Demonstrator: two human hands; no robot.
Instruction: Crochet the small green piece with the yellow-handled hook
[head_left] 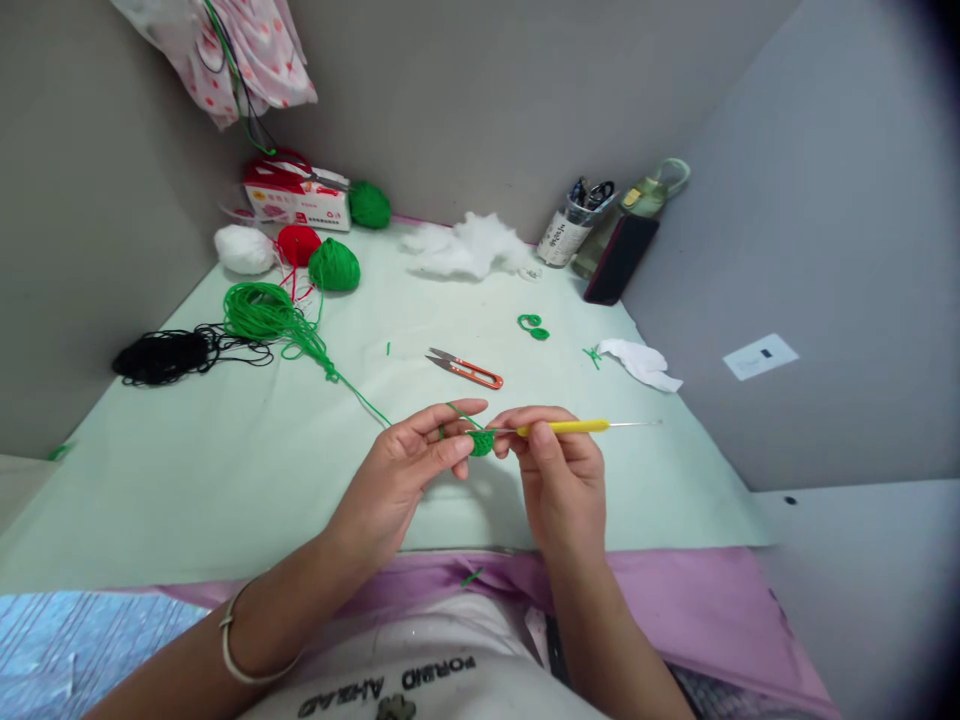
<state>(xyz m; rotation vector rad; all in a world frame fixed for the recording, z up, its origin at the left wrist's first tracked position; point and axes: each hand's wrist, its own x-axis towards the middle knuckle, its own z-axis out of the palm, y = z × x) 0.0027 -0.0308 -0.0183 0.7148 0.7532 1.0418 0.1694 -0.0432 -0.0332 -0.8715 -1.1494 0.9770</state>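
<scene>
My left hand (409,460) pinches a small green crochet piece (481,443) between thumb and fingers, its index finger stretched out with green yarn passing over it. My right hand (562,470) grips a crochet hook (574,427) by its yellow handle. The hook's metal tip points left and meets the top edge of the crochet piece; its other thin end sticks out to the right. From my left hand the working yarn runs back to a loose green skein (259,312) on the table. Thread snips (466,370) with orange handles lie just beyond my hands.
Yarn balls in white (245,249), red (298,245) and green (334,264) sit at the back left, near a black skein (165,357). White stuffing (472,247), a pen cup (566,228), a phone (621,260) and a bottle stand at the back. A curled green piece (534,327) lies right of centre.
</scene>
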